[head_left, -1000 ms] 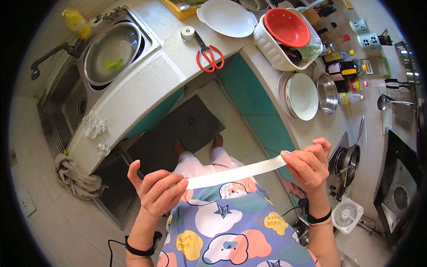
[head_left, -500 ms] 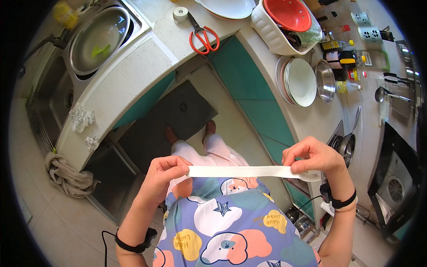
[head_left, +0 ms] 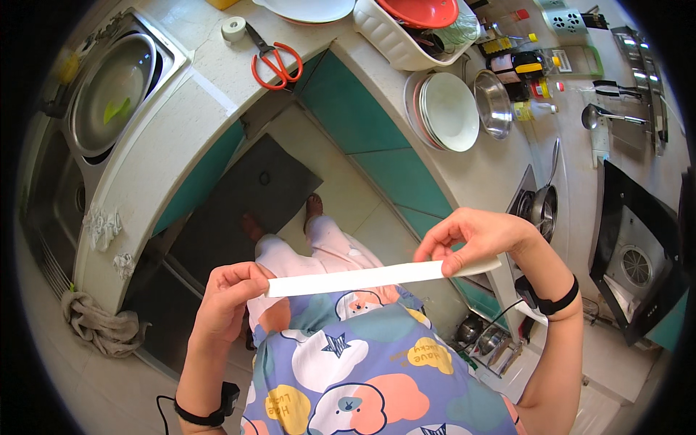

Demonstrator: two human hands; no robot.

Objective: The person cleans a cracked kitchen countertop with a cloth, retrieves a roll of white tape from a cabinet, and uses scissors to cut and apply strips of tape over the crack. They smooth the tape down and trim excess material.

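A long white strip of tape (head_left: 355, 280) is stretched between my two hands, in front of my patterned top. My left hand (head_left: 230, 296) pinches its left end between thumb and fingers. My right hand (head_left: 475, 238) pinches it near the other end, and a short tail sticks out beyond the thumb. The strip is almost straight and tilts up slightly to the right. On the counter ahead lie red-handled scissors (head_left: 277, 67), beside a small white roll of tape (head_left: 233, 29).
At the left is a sink (head_left: 54, 188) with a large metal basin (head_left: 112, 101) holding water and a green leaf. Stacked bowls (head_left: 451, 112), a steel bowl (head_left: 493, 105) and a white basket (head_left: 388, 36) stand on the right counter. A cloth (head_left: 101, 326) hangs at the left counter's end.
The whole view has shifted, so the counters appear farther left. The tape's right end now sits higher than its left. Both hands keep their pinch on it.
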